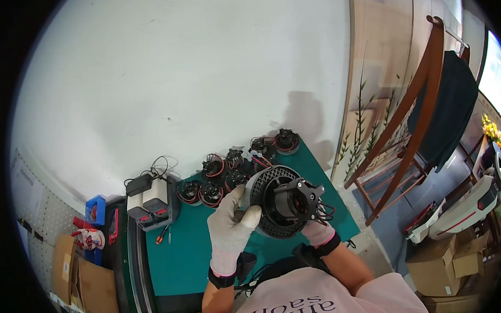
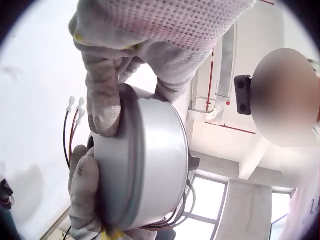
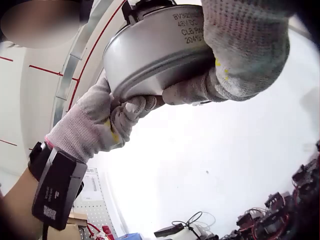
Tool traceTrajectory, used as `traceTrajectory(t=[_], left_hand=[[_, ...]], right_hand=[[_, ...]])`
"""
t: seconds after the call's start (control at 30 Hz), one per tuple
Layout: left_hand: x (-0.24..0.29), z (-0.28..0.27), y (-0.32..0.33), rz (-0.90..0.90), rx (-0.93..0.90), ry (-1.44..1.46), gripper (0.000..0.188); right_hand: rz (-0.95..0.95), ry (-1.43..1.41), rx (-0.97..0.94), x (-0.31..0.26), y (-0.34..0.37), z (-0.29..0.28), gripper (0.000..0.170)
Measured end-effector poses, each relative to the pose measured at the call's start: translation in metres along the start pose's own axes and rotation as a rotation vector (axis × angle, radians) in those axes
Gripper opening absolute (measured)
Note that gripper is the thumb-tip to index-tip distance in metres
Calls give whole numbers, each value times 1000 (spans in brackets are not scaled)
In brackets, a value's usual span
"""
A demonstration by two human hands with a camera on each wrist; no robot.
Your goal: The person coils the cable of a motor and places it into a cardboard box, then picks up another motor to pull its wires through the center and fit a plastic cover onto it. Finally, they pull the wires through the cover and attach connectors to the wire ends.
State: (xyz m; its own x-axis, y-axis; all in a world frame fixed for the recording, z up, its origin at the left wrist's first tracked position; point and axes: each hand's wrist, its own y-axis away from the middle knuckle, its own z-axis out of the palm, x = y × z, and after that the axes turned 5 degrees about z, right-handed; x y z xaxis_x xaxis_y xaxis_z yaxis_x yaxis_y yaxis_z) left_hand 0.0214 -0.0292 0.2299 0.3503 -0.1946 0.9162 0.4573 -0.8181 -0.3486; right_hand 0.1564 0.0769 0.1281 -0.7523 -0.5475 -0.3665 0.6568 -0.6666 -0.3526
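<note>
Both gloved hands hold up a blower motor (image 1: 296, 202) with a smooth silver housing (image 2: 157, 160), a black slotted ring and a black motor body facing the wearer. The left hand (image 1: 231, 229) grips its left rim, thumb at the ring's edge and fingers behind. From the lower right, the right hand (image 1: 318, 233) grips it, mostly hidden behind the motor in the head view. In the right wrist view the right hand (image 3: 245, 55) curls over the housing beside printed lettering. Leads with clear connectors (image 2: 75, 107) stick out past the motor in the left wrist view.
Several similar motors (image 1: 211, 193) with wires stand along the back of the green mat (image 1: 182, 258). A grey-and-black holder (image 1: 153, 207) stands at the left, screwdrivers (image 1: 162, 234) beside it. Beyond lie a blue bin (image 1: 95, 210) and cardboard boxes (image 1: 95, 286). A white wall rises behind.
</note>
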Motion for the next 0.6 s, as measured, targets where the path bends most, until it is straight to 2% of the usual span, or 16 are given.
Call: traceTrajectory(t=[0.07, 0.13, 0.17, 0.23, 0.27, 0.3, 0.33, 0.37, 0.4, 0.43, 0.5, 0.57, 0.6], left_hand=[[6, 3, 0, -2, -11, -18, 59], [11, 5, 1, -21, -43, -69, 60], [9, 7, 0, -20, -62, -69, 60], [0, 10, -1, -2, -42, 36, 63], [-2, 12, -3, 0, -56, 33, 63], [-3, 13, -5, 229, -29, -173, 66], [-3, 14, -8, 459, 2, -378, 69], [3, 14, -8, 459, -6, -381, 69], [15, 15, -6, 639, -88, -520, 72], [22, 17, -5, 815, -170, -658, 75], [17, 22, -4, 830, -154, -644, 77], [12, 24, -3, 833, -187, -648, 87], [13, 24, -2, 835, -183, -624, 86]], right_hand=[[-28, -29, 19, 1, 1, -5, 27], [-33, 258, 206, 1, 3, -9, 28], [-49, 256, 216, 1, 4, -11, 28], [-80, 148, 220, -2, 3, -2, 31], [-11, -184, 46, -10, 2, 3, 37], [-20, -187, 47, -16, -1, 13, 37], [-7, -99, 163, -19, -5, 20, 40], [7, -13, 280, -21, -7, 26, 44], [-60, 122, 285, -23, -9, 34, 52], [-57, 121, 286, -25, -11, 39, 52], [-138, 288, 211, -27, -13, 46, 57], [-130, 308, 222, -25, -13, 44, 60], [-127, 332, 235, -24, -13, 43, 63]])
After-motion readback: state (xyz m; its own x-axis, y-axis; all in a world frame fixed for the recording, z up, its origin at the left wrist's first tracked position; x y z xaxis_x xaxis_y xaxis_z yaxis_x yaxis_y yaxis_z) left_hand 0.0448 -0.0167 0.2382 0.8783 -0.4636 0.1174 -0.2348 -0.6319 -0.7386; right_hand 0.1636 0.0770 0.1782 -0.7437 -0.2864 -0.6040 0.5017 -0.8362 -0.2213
